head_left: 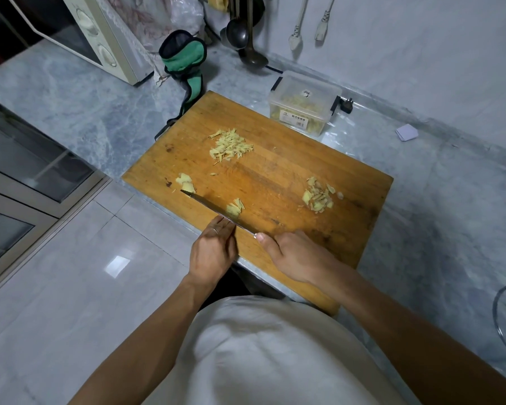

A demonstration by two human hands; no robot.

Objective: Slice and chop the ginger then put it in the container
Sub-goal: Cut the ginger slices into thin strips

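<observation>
- Grey marble counter (70, 112) carries a wooden cutting board (275, 171)
- right hand (298, 255) curls around the handle of a knife (214, 211); blade runs away past its thumb
- left hand (214, 249) lies flat, fingers straight against the blade's side
- small ginger slices (235, 208) sit just beyond those fingertips; ginger shreds (231, 146) farther off
- lidded clear container (304, 102) beyond the board holds yellowish pieces

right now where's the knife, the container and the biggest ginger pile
knife (214, 210): head view, middle of the blade
container (304, 103): head view, its clear front wall
biggest ginger pile (231, 146): head view, centre of the heap of strips
</observation>
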